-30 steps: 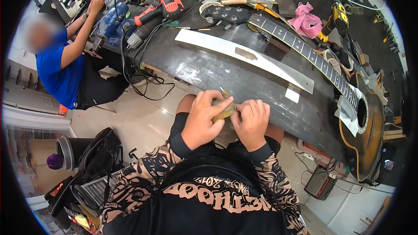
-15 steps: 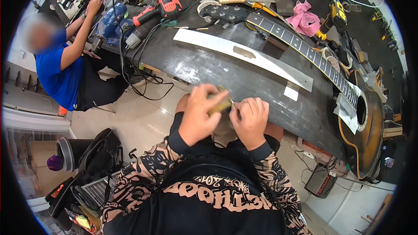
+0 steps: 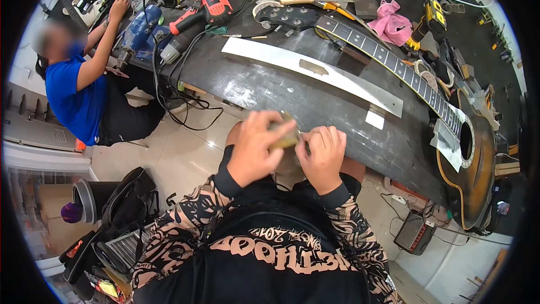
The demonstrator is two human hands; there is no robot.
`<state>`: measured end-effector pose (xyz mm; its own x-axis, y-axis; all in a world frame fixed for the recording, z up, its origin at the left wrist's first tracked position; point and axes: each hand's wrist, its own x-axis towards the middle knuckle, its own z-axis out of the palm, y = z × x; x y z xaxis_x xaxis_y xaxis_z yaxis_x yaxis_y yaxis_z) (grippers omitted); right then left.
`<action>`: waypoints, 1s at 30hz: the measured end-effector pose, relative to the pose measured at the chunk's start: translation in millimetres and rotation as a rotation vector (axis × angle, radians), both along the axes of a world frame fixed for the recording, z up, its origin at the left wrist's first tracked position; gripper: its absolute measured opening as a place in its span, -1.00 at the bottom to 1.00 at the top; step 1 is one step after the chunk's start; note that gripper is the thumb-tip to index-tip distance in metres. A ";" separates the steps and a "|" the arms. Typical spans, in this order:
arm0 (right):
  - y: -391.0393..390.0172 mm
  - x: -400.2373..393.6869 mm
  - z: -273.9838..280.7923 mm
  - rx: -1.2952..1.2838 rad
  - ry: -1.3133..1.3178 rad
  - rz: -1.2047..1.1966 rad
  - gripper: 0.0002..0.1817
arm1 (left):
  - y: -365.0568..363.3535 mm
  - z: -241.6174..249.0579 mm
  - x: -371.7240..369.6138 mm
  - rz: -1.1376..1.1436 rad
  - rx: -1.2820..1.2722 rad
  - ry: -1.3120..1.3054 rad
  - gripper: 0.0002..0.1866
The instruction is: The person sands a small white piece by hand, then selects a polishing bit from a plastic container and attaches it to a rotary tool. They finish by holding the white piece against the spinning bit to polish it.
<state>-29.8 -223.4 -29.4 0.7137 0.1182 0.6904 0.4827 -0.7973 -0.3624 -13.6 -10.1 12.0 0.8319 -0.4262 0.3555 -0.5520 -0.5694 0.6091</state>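
Observation:
In the head view my left hand [image 3: 256, 149] closes its fingers round a yellowish-tan flat piece [image 3: 289, 137], smeared by motion. Just to its right, my right hand [image 3: 322, 156] is pinched, thumb against curled fingers, on a small thing mostly hidden by the fingertips; I cannot tell what it is. The yellowish piece reaches right up to those fingertips. Both hands are above my lap, close to the near edge of the dark workbench [image 3: 247, 87].
A long pale metal plate [image 3: 270, 56] with a cut-out lies on the bench. Behind it, a sunburst guitar [image 3: 484, 174] stretches to the right. Red polisher [image 3: 216, 5], cables and a drill [image 3: 433, 17] crowd the back. A person in a blue shirt [image 3: 81, 101] sits at left.
My left hand and the yellowish piece have shifted slightly, the piece still blurred against my right fingertips. The right hand stays nearly in place. The seated person's head has turned a little.

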 end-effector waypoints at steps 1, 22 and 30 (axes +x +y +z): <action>0.7 -0.8 -0.2 0.000 0.002 -0.002 -0.67 | 6.4 -4.0 10.9 0.083 0.016 -0.053 -0.25; -0.5 -2.5 1.5 -0.010 0.010 -0.017 -0.66 | 8.6 -4.3 14.9 -0.101 0.118 -0.229 -0.28; 1.7 -3.1 2.8 0.018 0.012 -0.021 -0.66 | 24.7 4.3 33.0 0.106 0.094 -0.210 -0.33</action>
